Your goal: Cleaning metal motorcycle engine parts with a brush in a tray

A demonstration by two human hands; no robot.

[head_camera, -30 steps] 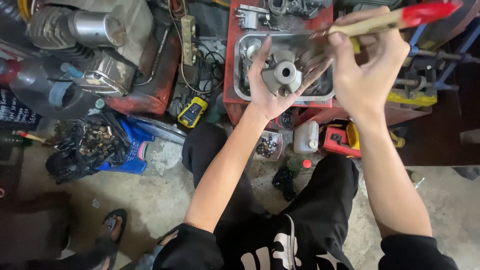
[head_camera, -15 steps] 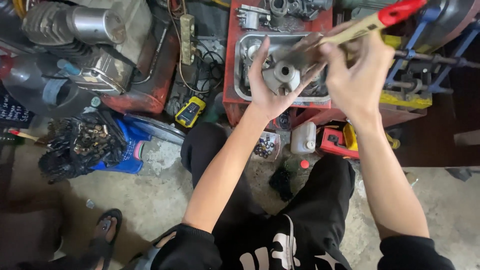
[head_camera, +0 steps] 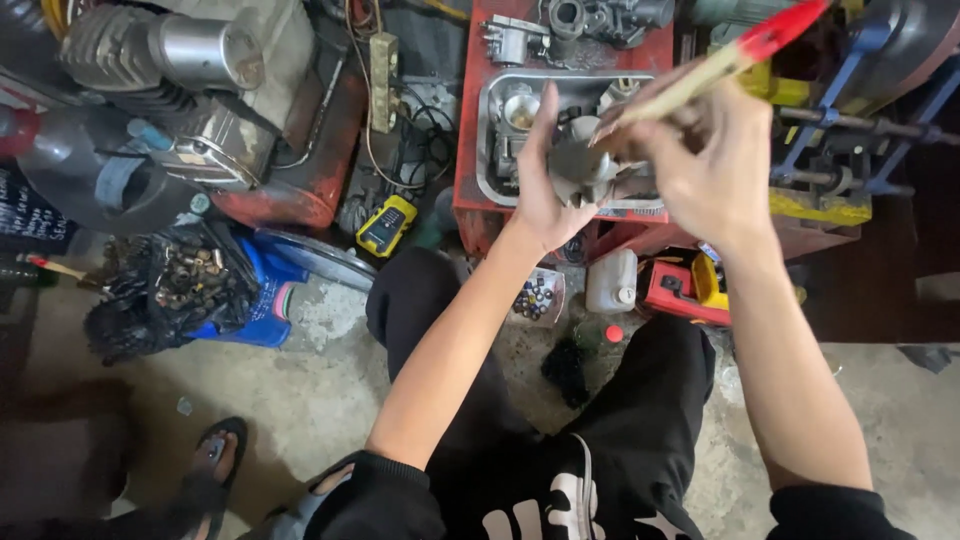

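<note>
Left hand (head_camera: 540,200) cupped around a grey metal part (head_camera: 580,165) over the tray (head_camera: 487,150). Right hand (head_camera: 705,165) at 3 o'clock, closed on a brush (head_camera: 715,65) (red-ended handle toward 1 o'clock).

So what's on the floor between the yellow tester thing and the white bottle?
In the head view, a small clear box of dark round bits sits between the yellow tester and white bottle.

Parts-crowded tray (head_camera: 487,150), bare floor (head_camera: 330,390) below

We are in a repair workshop: an engine block (head_camera: 190,90) sits upper left, metal parts fill a red tray (head_camera: 470,150) top centre, and a bag of bolts (head_camera: 170,290) lies on the stained concrete floor (head_camera: 330,390).
</note>
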